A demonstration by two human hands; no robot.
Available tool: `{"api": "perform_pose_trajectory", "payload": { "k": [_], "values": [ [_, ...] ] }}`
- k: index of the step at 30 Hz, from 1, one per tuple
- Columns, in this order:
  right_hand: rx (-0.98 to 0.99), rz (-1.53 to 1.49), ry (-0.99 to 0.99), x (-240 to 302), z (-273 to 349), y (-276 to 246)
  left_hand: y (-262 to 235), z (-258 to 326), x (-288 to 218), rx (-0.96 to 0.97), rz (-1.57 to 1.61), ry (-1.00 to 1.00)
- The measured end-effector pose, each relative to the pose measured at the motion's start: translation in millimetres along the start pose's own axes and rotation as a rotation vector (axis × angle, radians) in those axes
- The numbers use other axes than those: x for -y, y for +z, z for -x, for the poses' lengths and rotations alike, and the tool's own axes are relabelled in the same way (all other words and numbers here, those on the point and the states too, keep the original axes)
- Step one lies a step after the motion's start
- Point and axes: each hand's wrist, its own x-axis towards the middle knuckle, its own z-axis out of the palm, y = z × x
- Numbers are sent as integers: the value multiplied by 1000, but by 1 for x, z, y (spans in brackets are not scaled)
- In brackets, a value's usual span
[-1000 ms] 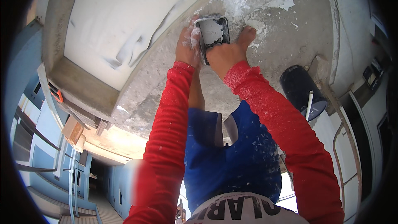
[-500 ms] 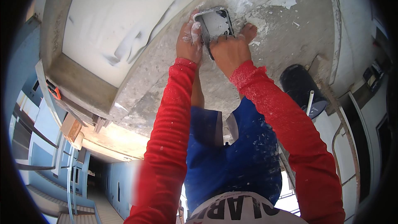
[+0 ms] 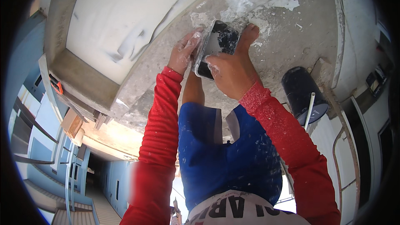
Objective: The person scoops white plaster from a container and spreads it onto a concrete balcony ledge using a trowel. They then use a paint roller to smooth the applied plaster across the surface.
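A black rectangular tub (image 3: 227, 36) with a pale, smeared rim is tilted in front of me, above the concrete floor. White plaster-like material coats part of its inside. My left hand (image 3: 184, 52), dusted white on the fingers, grips the tub's left side. My right hand (image 3: 232, 71) is closed at the tub's near right side, its whitened thumb reaching over the inside. Its other fingers are mostly hidden. Behind the tub and right hand, my bare foot (image 3: 250, 34) shows on the floor.
White plaster scraps (image 3: 284, 2) lie on the concrete floor (image 3: 306, 29). At right stands a dark bucket (image 3: 301, 89) with a white stick (image 3: 310, 110) beside it. A whitish panel (image 3: 112, 29) in a concrete surround is at upper left. An orange-handled tool (image 3: 56, 84) rests at far left.
The tub has come down nearer to me and tilted, showing more of its black inside. Both hands have moved with it, and the right thumb now lies over the inside.
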Motion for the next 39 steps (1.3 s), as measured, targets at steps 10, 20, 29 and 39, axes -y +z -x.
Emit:
{"api": "perform_pose_trajectory", "payload": {
  "k": [10,20,29,39],
  "values": [
    [-258,160,-187,142,137,-130,89,206,-34,241,890,-49],
    [-239,669,-140,280,226,-197,143,365,-92,554,870,-3],
    [-315,477,-296,314,260,-187,139,394,-103,868,914,98],
    [-257,462,-385,340,270,-179,118,392,-100,785,847,138]
  ]
}}
